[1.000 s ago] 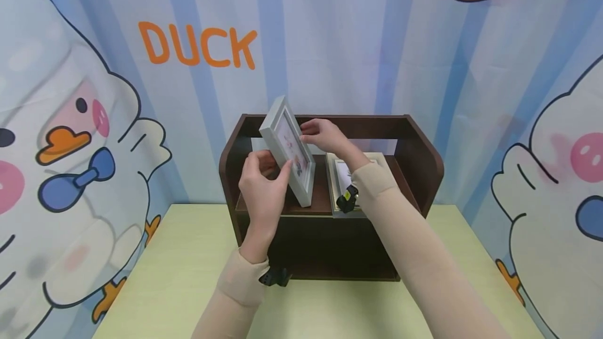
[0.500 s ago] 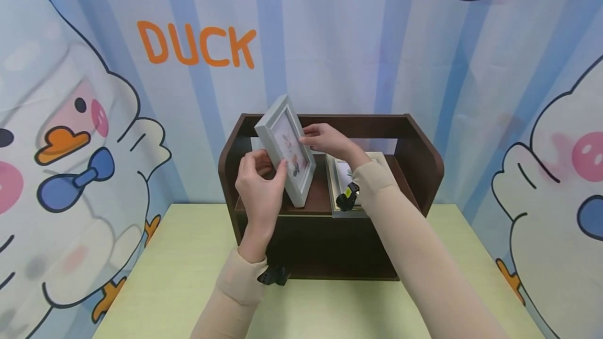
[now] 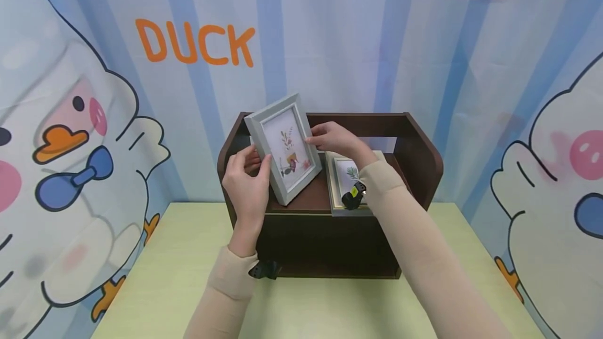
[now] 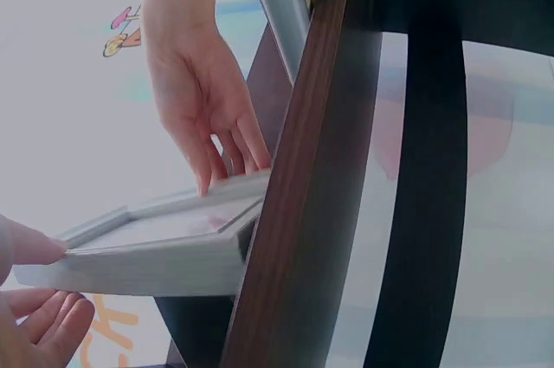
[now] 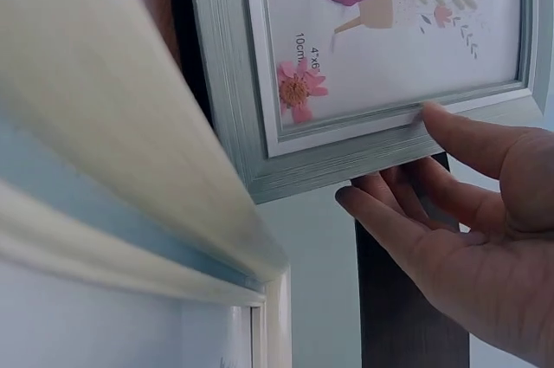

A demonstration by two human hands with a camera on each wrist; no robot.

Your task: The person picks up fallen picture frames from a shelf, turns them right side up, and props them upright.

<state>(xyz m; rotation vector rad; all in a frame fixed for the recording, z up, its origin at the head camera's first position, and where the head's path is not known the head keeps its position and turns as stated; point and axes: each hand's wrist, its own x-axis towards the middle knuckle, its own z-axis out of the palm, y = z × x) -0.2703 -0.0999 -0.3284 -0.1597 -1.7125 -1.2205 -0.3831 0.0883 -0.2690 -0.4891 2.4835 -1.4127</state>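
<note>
A pale grey-green picture frame (image 3: 288, 148) with a flower print stands tilted on the upper shelf, one lower corner near the shelf's front edge. My left hand (image 3: 247, 187) grips its left side; in the left wrist view the thumb lies on the front and the fingers (image 4: 61, 320) lie behind. On the opposite side, my right hand (image 3: 335, 139) pinches the right edge. The right wrist view shows that thumb (image 5: 467, 134) on the front border, with the fingers curled beneath and behind. A stack of cream and grey picture frames (image 3: 332, 182) lies flat to the right, partly covered by the right forearm.
The dark brown two-level shelf (image 3: 330, 245) has raised side panels (image 3: 426, 166) and a back rail (image 3: 363, 125). It stands on a pale yellow-green table (image 3: 188, 255). Behind it hangs a striped curtain (image 3: 330, 41) with duck drawings.
The picture frame has turned so its front now faces more toward me, and its left side has swung left. My left hand has moved left with it; the right hand keeps hold nearly in place.
</note>
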